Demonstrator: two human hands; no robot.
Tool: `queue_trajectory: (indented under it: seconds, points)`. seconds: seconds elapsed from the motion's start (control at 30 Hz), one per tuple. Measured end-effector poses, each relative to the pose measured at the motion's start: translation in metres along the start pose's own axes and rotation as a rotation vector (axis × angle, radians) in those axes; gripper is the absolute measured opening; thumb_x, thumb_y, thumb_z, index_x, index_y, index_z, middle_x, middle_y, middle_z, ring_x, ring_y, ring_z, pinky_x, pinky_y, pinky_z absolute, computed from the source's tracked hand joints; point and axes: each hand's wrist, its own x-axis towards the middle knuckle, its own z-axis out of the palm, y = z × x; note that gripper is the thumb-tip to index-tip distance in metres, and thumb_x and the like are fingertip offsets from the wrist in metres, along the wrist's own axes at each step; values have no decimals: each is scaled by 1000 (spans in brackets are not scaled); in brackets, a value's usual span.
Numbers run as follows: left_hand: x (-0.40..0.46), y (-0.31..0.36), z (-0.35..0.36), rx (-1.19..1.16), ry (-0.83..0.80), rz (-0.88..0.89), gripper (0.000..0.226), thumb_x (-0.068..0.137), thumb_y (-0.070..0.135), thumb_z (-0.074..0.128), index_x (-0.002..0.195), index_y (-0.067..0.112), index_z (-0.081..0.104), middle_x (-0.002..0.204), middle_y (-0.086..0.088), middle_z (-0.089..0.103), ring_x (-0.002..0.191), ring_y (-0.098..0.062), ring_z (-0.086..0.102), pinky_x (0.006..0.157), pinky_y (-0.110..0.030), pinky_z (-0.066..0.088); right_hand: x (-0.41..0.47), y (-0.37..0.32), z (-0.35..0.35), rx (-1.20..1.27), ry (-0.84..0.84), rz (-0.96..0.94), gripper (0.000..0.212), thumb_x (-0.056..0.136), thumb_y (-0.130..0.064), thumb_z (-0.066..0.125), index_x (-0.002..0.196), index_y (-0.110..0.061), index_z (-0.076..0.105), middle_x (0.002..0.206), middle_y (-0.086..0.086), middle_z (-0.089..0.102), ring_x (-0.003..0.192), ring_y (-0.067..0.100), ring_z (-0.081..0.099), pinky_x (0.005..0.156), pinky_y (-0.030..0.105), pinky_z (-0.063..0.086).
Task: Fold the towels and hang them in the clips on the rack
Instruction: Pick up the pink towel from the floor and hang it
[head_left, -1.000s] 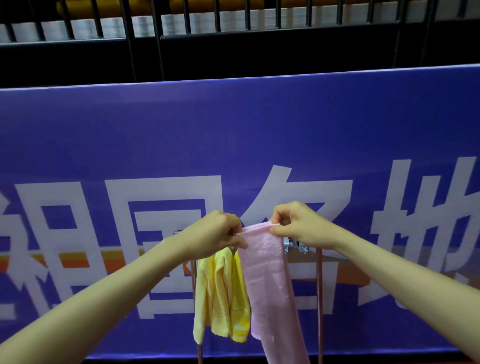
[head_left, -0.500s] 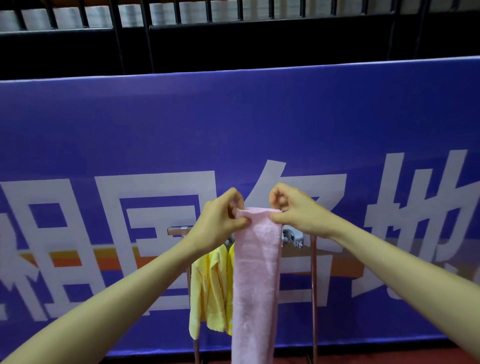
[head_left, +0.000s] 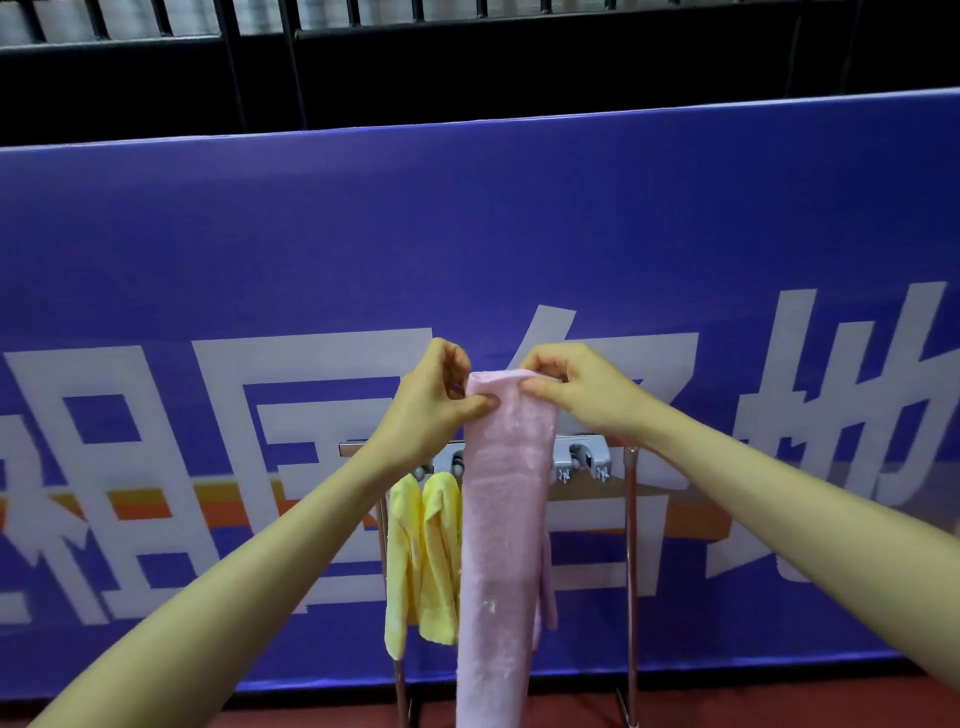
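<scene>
1. Done: a yellow towel (head_left: 423, 556) already hangs from a clip at the left end of the rack (head_left: 631, 571), its folds drooping below the bar.
2. In hand: a pink towel (head_left: 501, 519), folded into a long narrow strip, is held up in front of the rack, its top edge above the row of clips (head_left: 582, 460).
3. Grip: the left hand (head_left: 428, 405) pinches the strip's top left corner between thumb and curled fingers; the right hand (head_left: 582, 387) pinches the top right corner likewise.
4. Left to do, as I judge it: the pink towel is folded but not yet clipped; its top must go down into a free grey clip right of the yellow one.
5. Whether more towels wait cannot be told; none shows here.
</scene>
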Motion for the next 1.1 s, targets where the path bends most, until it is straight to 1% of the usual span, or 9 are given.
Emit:
queue_trajectory:
  seconds: [0.1,0.13,0.27,0.43,0.57,0.67,0.8,0.97,1.1]
  points:
    - [-6,-17,12,-191,-33,-129,22,87,15,66,104,12,52,102,-11,64,88,-18,64,80,-31,56,7,-8,-2,-11,24,-27,9,89,-5,57,84,-5,64,76,2,64,66,0,53,60,17,43]
    - [-10,-24,18,-222,-59,-163,21,89,17,64,107,14,56,107,-11,65,95,-21,65,84,-34,56,10,-11,-4,-7,41,-33,9,89,-5,57,85,-6,64,75,-1,62,66,1,52,61,17,42]
    - [-26,-50,46,-350,-139,-269,21,91,22,61,110,16,67,109,-3,71,99,-13,67,83,-25,53,20,-15,-15,-7,75,-60,11,89,-8,56,83,-14,63,75,-8,61,68,2,53,67,22,43]
    - [-30,-64,75,-568,-119,-362,31,84,22,69,113,12,64,108,-3,72,100,-18,68,77,-23,54,29,-15,-25,-62,68,-46,9,89,-13,57,84,-15,64,79,-7,65,75,7,57,73,32,48]
    - [-29,-71,96,-583,-141,-411,47,75,33,76,114,11,63,108,-5,72,99,-20,69,84,-34,56,30,-13,-35,-85,113,-33,9,90,-12,56,87,-11,64,81,-6,63,76,7,57,70,25,46]
    - [-29,-77,106,-541,-156,-437,54,70,36,78,115,11,63,107,-4,72,98,-20,69,87,-38,56,32,-7,-42,-95,176,6,10,90,-12,55,88,-13,64,85,-4,63,79,9,56,69,25,45]
    - [-39,-93,112,-491,-225,-455,44,78,30,76,114,8,64,105,-6,73,98,-21,69,89,-41,55,38,-5,-53,-86,285,48,11,89,-10,54,90,-12,65,87,-2,63,78,10,55,64,23,44]
    - [-61,-122,99,-402,-331,-553,31,90,35,61,108,11,68,106,-4,73,100,-17,68,91,-32,53,39,9,-68,-59,451,143,12,88,-11,52,88,-9,65,86,2,62,77,15,55,63,30,46]
    - [-65,-135,78,-310,-337,-567,34,93,40,54,105,13,70,102,-4,74,99,-19,68,90,-34,53,32,32,-69,-105,529,227,16,87,-11,51,92,-6,66,87,3,61,78,17,53,57,26,39]
